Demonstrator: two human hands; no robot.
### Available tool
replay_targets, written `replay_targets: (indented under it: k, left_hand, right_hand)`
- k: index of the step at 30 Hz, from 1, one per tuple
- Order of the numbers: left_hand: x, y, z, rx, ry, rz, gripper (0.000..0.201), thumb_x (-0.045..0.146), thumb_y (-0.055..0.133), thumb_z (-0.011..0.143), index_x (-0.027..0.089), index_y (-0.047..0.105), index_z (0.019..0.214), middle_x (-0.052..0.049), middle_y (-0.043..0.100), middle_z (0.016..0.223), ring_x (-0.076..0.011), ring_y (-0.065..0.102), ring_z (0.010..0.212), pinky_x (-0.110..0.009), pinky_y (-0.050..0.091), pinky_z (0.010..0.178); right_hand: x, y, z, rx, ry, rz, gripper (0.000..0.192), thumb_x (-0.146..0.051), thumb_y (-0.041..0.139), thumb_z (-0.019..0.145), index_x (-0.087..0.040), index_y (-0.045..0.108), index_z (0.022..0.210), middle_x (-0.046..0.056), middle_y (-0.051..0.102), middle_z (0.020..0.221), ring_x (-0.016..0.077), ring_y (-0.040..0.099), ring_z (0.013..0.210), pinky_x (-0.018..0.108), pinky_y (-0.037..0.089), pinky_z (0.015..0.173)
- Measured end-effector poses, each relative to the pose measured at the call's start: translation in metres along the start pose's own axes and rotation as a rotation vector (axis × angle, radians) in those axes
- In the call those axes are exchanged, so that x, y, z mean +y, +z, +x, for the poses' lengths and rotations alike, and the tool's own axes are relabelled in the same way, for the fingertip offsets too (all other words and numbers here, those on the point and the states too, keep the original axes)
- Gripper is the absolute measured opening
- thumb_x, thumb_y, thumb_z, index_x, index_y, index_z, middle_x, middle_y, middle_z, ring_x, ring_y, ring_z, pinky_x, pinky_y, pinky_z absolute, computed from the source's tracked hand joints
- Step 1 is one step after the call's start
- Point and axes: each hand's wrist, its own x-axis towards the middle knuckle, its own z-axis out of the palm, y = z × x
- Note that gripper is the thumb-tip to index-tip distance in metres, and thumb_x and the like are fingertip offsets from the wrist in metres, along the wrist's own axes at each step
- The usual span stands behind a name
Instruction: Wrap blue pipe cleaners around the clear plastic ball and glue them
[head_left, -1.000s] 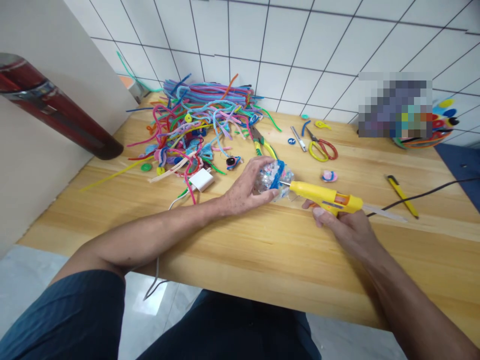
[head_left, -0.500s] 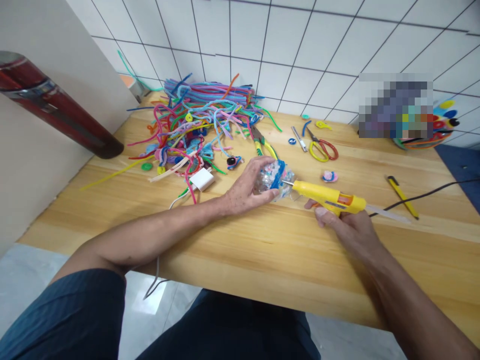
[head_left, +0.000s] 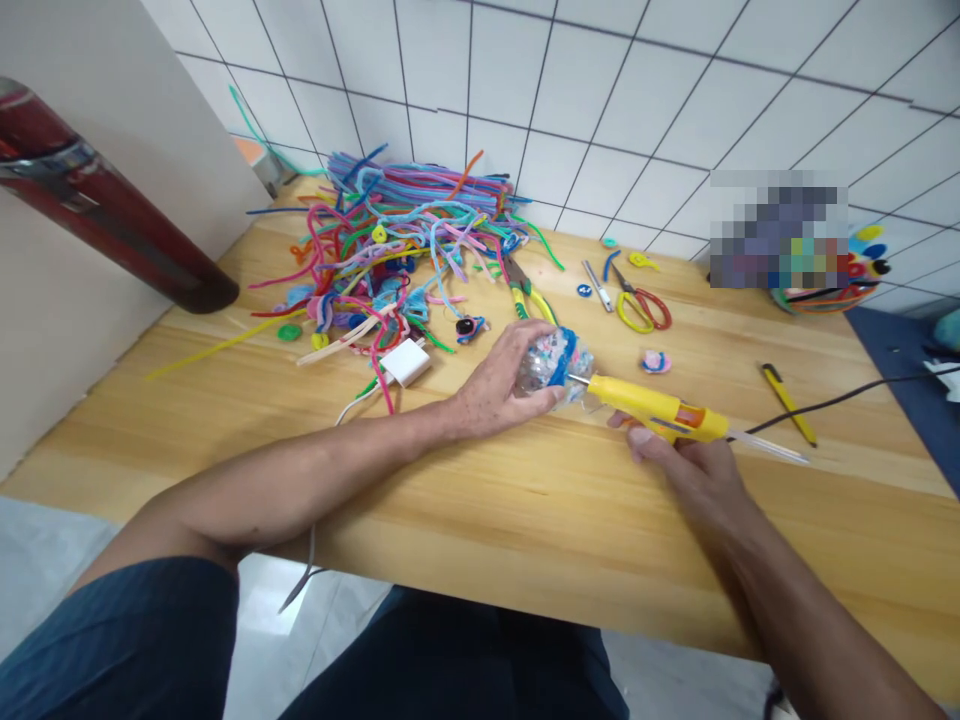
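My left hand (head_left: pixel 499 385) stays clasped around the clear plastic piece with the blue pipe-cleaner band (head_left: pixel 551 362) on the wooden table (head_left: pixel 525 500), while my right hand (head_left: pixel 686 465), gripping the yellow glue gun (head_left: pixel 660 410), has barely shifted its nozzle along that band, so gluing continues

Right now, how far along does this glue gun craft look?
Partly done, I would guess. The clear plastic piece already wears a blue fuzzy band. In hand: the left hand steadies it on the table while the right hand presses the yellow glue gun nozzle against it. Left over: a big pile of pipe cleaners lies unused, and a small pink piece sits apart.
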Motion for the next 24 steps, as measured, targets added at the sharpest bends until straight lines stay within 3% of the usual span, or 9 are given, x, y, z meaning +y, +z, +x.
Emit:
replay_targets:
  k: [5, 9, 12, 18, 24]
  left_hand:
    - [0.004, 0.003, -0.001, 0.033, -0.026, -0.018, 0.067, 0.044, 0.072, 0.095, 0.023, 0.042, 0.152, -0.018, 0.054, 0.151, -0.0358, 0.052, 0.148, -0.060, 0.045, 0.126]
    - [0.007, 0.003, -0.003, 0.026, -0.048, -0.033, 0.070, 0.043, 0.073, 0.096, 0.026, 0.038, 0.154, -0.018, 0.052, 0.154, -0.0367, 0.050, 0.150, -0.062, 0.044, 0.126]
    - [0.009, 0.002, -0.004, 0.013, -0.054, -0.046, 0.072, 0.040, 0.075, 0.095, 0.028, 0.038, 0.156, -0.018, 0.053, 0.154, -0.0367, 0.049, 0.151, -0.062, 0.045, 0.125]
    - [0.009, 0.000, -0.004, 0.013, -0.062, -0.034, 0.074, 0.039, 0.075, 0.096, 0.027, 0.037, 0.157, -0.018, 0.051, 0.155, -0.0366, 0.048, 0.152, -0.062, 0.045, 0.124]
    - [0.008, -0.003, -0.003, -0.016, -0.052, -0.011, 0.073, 0.043, 0.073, 0.099, 0.027, 0.034, 0.159, -0.018, 0.049, 0.156, -0.0356, 0.048, 0.152, -0.061, 0.045, 0.125]
  right_hand:
    - [0.009, 0.003, -0.003, 0.035, -0.024, -0.002, 0.021, -0.046, 0.069, 0.100, -0.027, 0.076, 0.094, 0.003, 0.070, 0.076, 0.0232, 0.069, 0.074, 0.036, 0.060, 0.065]
    - [0.015, 0.003, -0.006, 0.025, -0.045, -0.013, 0.023, -0.048, 0.067, 0.102, -0.027, 0.078, 0.104, 0.003, 0.074, 0.081, 0.0209, 0.067, 0.068, 0.034, 0.058, 0.061]
    - [0.016, 0.002, -0.006, 0.029, -0.082, -0.049, 0.021, -0.047, 0.067, 0.102, -0.028, 0.078, 0.103, 0.005, 0.077, 0.090, 0.0229, 0.071, 0.075, 0.034, 0.059, 0.061]
    - [0.014, -0.002, 0.000, -0.043, -0.211, -0.121, 0.016, -0.037, 0.063, 0.104, -0.029, 0.077, 0.103, 0.004, 0.077, 0.094, 0.0226, 0.073, 0.079, 0.036, 0.061, 0.068]
    - [0.015, 0.002, 0.002, -0.003, -0.207, -0.173, 0.016, -0.038, 0.063, 0.103, -0.028, 0.075, 0.105, 0.005, 0.078, 0.099, 0.0243, 0.076, 0.089, 0.038, 0.063, 0.080]
